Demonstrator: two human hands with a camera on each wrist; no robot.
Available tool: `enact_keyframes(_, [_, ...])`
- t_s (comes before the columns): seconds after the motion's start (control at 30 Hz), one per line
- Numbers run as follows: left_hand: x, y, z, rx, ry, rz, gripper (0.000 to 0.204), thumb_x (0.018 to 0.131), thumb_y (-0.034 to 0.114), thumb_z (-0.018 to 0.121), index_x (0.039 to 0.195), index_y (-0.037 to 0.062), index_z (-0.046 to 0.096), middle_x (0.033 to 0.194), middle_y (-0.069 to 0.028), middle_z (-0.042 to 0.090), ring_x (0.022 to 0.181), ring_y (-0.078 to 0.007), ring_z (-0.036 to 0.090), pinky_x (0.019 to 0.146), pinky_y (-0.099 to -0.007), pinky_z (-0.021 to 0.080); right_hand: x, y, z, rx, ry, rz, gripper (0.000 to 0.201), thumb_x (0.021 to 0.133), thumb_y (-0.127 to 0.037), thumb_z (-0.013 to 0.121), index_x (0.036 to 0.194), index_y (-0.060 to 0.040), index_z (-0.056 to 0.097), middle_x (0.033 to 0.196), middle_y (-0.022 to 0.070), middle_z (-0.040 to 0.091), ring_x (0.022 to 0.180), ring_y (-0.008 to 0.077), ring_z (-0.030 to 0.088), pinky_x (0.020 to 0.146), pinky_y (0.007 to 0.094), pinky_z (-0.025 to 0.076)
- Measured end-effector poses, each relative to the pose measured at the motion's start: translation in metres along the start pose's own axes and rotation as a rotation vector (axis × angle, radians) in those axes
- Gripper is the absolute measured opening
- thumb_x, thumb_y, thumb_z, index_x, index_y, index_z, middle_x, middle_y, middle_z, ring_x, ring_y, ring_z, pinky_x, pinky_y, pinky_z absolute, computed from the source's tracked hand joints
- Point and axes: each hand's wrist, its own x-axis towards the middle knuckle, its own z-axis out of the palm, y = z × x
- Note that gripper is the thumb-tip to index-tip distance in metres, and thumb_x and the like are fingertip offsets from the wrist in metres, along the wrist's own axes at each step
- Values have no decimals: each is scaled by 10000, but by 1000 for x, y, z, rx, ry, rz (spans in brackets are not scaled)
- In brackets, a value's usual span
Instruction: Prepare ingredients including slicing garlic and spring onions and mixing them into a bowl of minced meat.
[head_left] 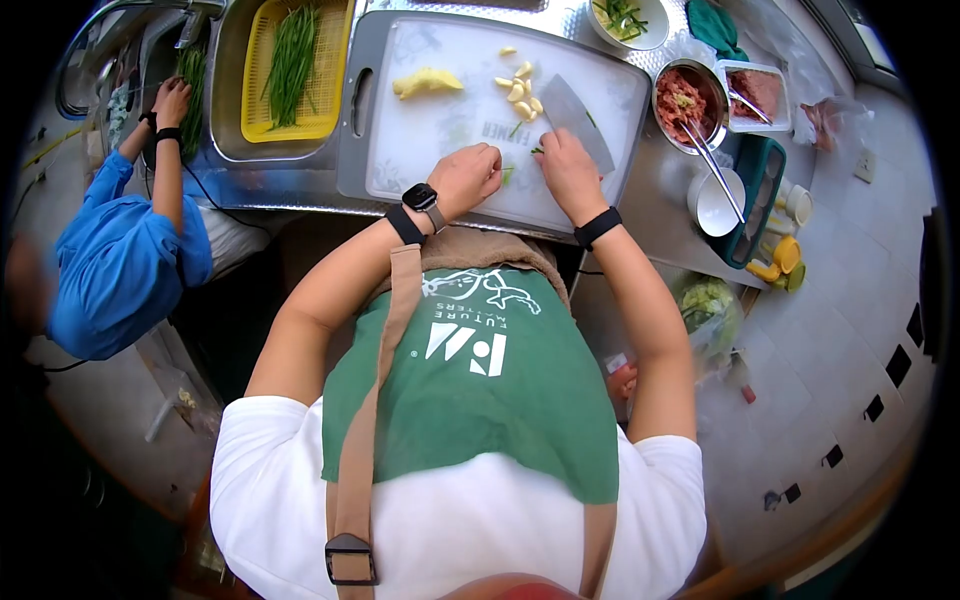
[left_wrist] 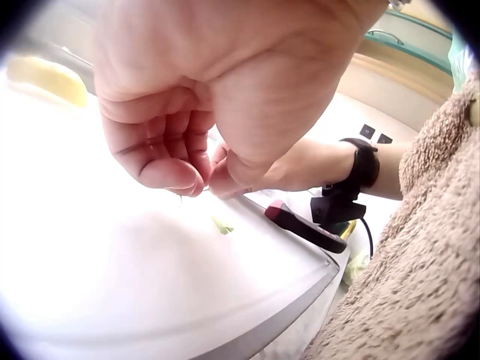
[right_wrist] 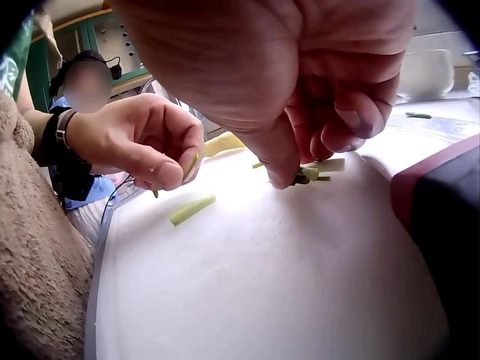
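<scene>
Scallion bits (right_wrist: 324, 168) are at the right fingertips, on the board (head_left: 430, 145). Knife (head_left: 575, 112) lies just right of the right fingers, close alongside, green scrap (head_left: 591, 118) on its blade. Garlic (head_left: 515, 93) is beyond the right fingertips; ginger (head_left: 428, 82) is ahead of the left fingers. Meat bowl (head_left: 714, 97) and white bowl (head_left: 708, 205) are right of the right fingers, past the board. Right hand (head_left: 571, 172): thumb and fingertips clamped on the bits, ends poking out, partly hidden. Left hand (head_left: 465, 178): fingers curled, thumb and index pinching a green sliver (right_wrist: 192, 166). Loose piece (right_wrist: 193, 210) is between the hands, just beside the left fingertips.
</scene>
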Motion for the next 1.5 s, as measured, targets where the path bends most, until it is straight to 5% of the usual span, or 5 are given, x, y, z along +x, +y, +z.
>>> enact_keyframes(0.2, [15,2,26,206,-40,68,185,803,179,666,883,44,568,828,-136,581,778,-337,589,680,-423,493,6,2,4,-14,-91,31,123,790,-88,639,828,-21,543,834,128,559,779,314,589,681,413,496])
enact_keyframes(0.5, [112,25,-27,-127,294,115,106,866,150,601,859,44,607,887,-119,628,815,-318,619,705,-408,515,125,76,-96,304,532,349,230,840,-205,661,845,23,624,783,136,662,721,298,636,688,373,505])
enact_keyframes(0.9, [62,3,13,252,-24,-170,207,837,226,650,831,29,587,842,-148,627,774,-341,620,691,-433,500,127,142,-81,-9,133,686,432,887,-366,598,766,39,682,722,225,666,714,370,662,717,444,510])
enact_keyframes(1.07, [68,15,11,213,92,26,129,847,172,623,831,50,585,821,-112,606,759,-313,617,667,-405,505,133,135,-79,550,152,943,399,881,-263,537,675,53,666,560,120,642,506,214,635,563,347,529])
enact_keyframes(1.5, [92,35,-10,222,83,236,49,855,117,596,888,81,594,839,-77,574,784,-279,605,659,-370,505,94,105,-113,382,306,609,327,825,-245,565,722,62,611,594,166,637,597,289,662,652,364,522])
